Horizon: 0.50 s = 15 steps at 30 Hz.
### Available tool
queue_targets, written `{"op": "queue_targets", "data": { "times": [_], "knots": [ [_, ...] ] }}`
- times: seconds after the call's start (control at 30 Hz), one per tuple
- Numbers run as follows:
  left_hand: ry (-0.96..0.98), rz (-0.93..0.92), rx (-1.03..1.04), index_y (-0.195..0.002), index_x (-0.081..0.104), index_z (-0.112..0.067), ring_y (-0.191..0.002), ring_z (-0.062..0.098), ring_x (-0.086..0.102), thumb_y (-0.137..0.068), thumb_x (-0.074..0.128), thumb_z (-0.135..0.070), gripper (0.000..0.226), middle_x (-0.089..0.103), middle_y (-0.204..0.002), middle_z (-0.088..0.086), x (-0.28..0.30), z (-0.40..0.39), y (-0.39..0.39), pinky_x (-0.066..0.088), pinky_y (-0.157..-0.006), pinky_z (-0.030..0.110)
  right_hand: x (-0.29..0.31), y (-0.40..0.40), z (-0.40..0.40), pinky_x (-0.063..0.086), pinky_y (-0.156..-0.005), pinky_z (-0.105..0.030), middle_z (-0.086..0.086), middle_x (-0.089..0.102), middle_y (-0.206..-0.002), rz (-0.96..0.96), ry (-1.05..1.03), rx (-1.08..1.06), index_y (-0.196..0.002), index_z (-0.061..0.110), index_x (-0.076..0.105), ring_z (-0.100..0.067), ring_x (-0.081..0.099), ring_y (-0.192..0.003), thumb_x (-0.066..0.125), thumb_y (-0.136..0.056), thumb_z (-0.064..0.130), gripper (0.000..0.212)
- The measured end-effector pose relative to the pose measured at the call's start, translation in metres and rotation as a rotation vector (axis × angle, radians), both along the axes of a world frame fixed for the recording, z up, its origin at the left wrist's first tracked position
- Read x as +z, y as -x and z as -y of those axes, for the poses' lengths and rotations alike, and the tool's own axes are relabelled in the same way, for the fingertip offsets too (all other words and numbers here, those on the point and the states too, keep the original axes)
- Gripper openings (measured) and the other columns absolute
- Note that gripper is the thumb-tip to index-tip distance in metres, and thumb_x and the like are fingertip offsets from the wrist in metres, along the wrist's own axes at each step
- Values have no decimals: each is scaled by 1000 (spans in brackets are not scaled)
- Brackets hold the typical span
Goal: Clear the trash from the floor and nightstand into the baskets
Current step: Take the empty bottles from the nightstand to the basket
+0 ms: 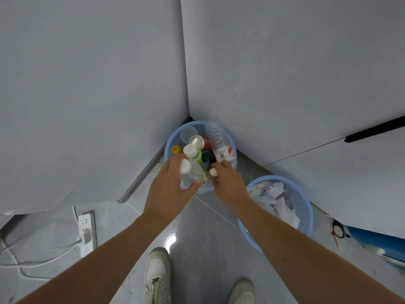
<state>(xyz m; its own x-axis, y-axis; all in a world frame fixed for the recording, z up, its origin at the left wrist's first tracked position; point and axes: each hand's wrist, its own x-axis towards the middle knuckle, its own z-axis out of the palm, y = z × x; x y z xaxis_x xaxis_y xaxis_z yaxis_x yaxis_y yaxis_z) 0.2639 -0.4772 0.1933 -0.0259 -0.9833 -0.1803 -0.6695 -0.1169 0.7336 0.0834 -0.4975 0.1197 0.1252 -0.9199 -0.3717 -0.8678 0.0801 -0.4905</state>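
Looking down from the head cam: left hand (168,189) is wrapped around a clear plastic bottle with a white cap (190,174), holding it right over the near rim of the light blue plastic basket full of bottles and cans (169,144) in the corner. Right hand (228,183) pinches another white-capped bottle (213,172) just beside the first. Right of that grip sits a second light blue basket stuffed with crumpled white paper (303,201). White power strip (87,229) lies well left.

Grey walls (87,84) (corner), glossy floor (197,249).
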Motion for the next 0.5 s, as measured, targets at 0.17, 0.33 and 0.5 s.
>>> {"op": "queue_targets", "data": {
  "times": [0.17, 0.33, 0.5],
  "knots": [
    [-90, -49, 21, -116, 41, -30, -94, 19, 64, -79, 84, -35, 57, 60, -105, -8, 4, 38, -1, 57, -75, 37, 2, 0, -4, 49, -84, -32, -9, 54, -135, 27, 11, -32, -134, 15, 53, -28, 63, -107, 57, -100, 28, 36],
    [-61, -77, -48, -126, 41, -33, -95, 18, 66, -79, 82, -39, 63, 64, -107, -10, 10, 80, 9, 59, -79, 45, 3, 3, -6, 41, -71, -23, -6, 53, -128, 67, 42, -42, -125, 14, 56, -26, 64, -95, 57, -99, 21, 27],
    [-33, -50, -41, -137, 35, -29, -85, 22, 66, -81, 79, -44, 73, 63, -98, -2, 5, 121, 17, 59, -73, 44, 6, 4, -5, 37, -70, -20, -3, 51, -131, 83, 39, -71, -126, 17, 56, -24, 65, -93, 61, -97, 19, 29]
  ]
}}
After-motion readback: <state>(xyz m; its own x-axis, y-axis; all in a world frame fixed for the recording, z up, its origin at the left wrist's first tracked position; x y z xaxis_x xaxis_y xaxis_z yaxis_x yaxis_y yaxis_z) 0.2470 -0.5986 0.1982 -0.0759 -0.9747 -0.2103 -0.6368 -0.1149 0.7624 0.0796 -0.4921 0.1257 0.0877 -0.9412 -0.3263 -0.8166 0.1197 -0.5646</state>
